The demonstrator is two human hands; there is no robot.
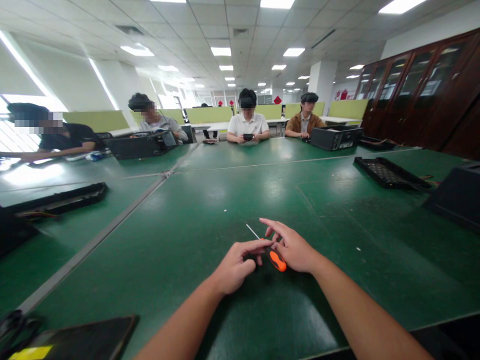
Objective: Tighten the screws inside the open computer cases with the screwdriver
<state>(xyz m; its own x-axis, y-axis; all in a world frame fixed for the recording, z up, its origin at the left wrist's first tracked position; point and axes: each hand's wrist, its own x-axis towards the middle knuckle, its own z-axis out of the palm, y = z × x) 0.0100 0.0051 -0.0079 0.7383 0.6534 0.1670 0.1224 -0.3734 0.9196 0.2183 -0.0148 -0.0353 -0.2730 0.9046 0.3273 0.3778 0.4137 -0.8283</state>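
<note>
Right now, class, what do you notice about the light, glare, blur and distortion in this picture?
Head view only: ceiling lights blown out; white glare on the green tabletop at far left, paler patches elsewhere; soft shadow below the left hand; wide-angle stretch, with the cabinets slanting; the person at far left smeared, the screwdriver clearer.

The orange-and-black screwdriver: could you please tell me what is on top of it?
The left hand has its index finger over the front of the screwdriver handle, with the right hand close beside it. The fingers hide that part; the orange rear end shows.
</note>
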